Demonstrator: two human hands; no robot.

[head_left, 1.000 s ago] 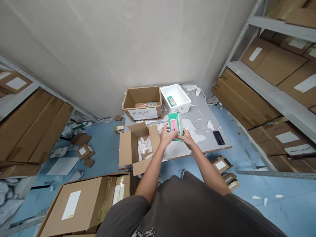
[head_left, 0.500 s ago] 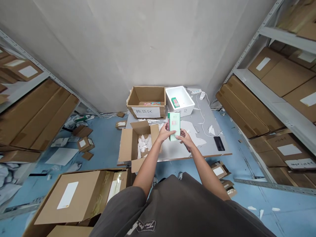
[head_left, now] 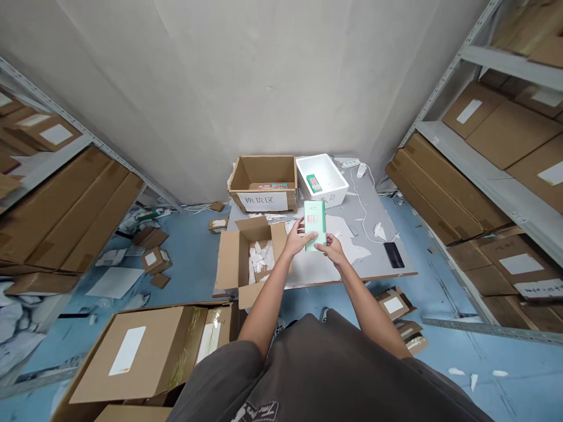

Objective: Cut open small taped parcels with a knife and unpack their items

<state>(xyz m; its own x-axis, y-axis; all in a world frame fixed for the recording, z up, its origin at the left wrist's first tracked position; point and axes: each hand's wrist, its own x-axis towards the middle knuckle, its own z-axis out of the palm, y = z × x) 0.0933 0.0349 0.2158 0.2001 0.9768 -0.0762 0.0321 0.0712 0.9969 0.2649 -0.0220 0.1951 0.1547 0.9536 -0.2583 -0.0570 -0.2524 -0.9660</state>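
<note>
A pale green box (head_left: 315, 221) with a darker green side edge stands nearly upright above the table, held between both hands. My left hand (head_left: 297, 238) grips its left side, thumb across the front. My right hand (head_left: 333, 248) is closed on the lower right corner. Left of the hands, an open cardboard carton (head_left: 227, 258) contains crumpled white paper. Behind them are a labelled cardboard box (head_left: 264, 201) with a few colourful packs inside and a white foam box (head_left: 333, 197), in which a green and pink pack (head_left: 314, 183) lies.
A black phone (head_left: 393, 255) lies at the table's right end, near a white cable (head_left: 363, 217) and a power strip (head_left: 350, 163). Shelves of cartons (head_left: 510, 129) rise on both sides. A large carton (head_left: 127, 351) stands at lower left; small boxes (head_left: 156, 259) and scraps litter the floor.
The green box has turned slightly, so its dark green edge now shows on the right instead of the left. My right hand's grip has shifted on its lower corner.
</note>
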